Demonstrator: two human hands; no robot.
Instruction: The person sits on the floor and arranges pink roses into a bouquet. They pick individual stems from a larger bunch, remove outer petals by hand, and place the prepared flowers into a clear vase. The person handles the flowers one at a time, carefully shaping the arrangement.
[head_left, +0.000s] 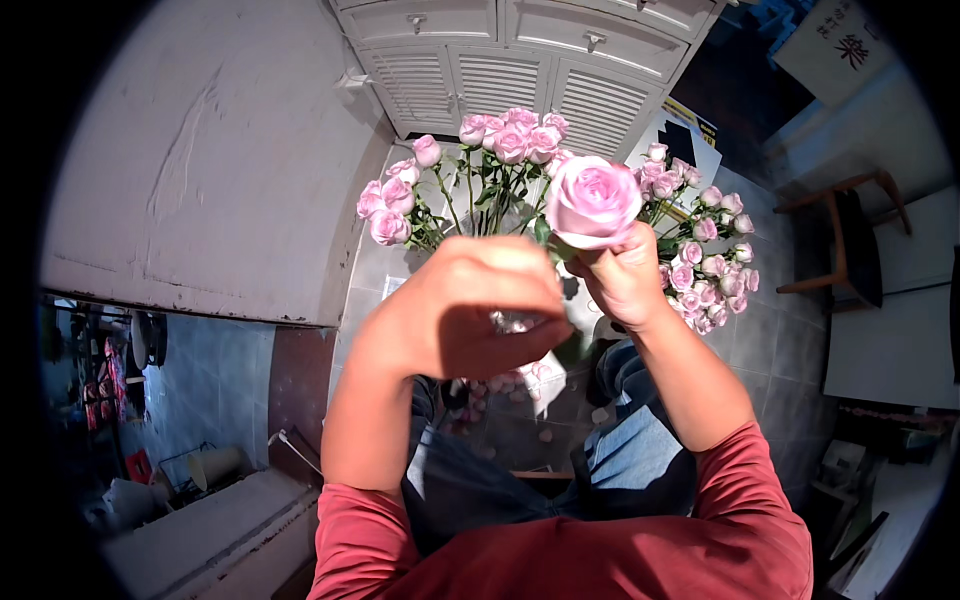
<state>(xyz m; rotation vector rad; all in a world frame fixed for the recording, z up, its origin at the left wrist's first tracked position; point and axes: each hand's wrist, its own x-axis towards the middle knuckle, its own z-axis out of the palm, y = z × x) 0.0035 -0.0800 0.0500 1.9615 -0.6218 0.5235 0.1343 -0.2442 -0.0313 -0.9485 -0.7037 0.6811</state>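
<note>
A large pink rose (595, 201) stands up from my right hand (628, 281), whose fingers are wrapped around its stem just under the bloom. Beside it on the left, my left hand (476, 300) is blurred by motion, its fingers and thumb curled toward each other near the stem. A blurred green leaf (574, 337) shows below its fingertips; whether they pinch it, I cannot tell. Beyond my hands a bunch of pink roses (511, 144) fans out, with leafy green stems. Another bunch of pink roses (705, 296) spreads out to the right.
Loose petals (499, 390) lie on the grey tiled floor (750, 360) between my legs. A white louvred cabinet (500, 79) stands ahead, and a pale wall (202, 165) rises on the left. At the right is a wooden chair (838, 240) with a dark seat.
</note>
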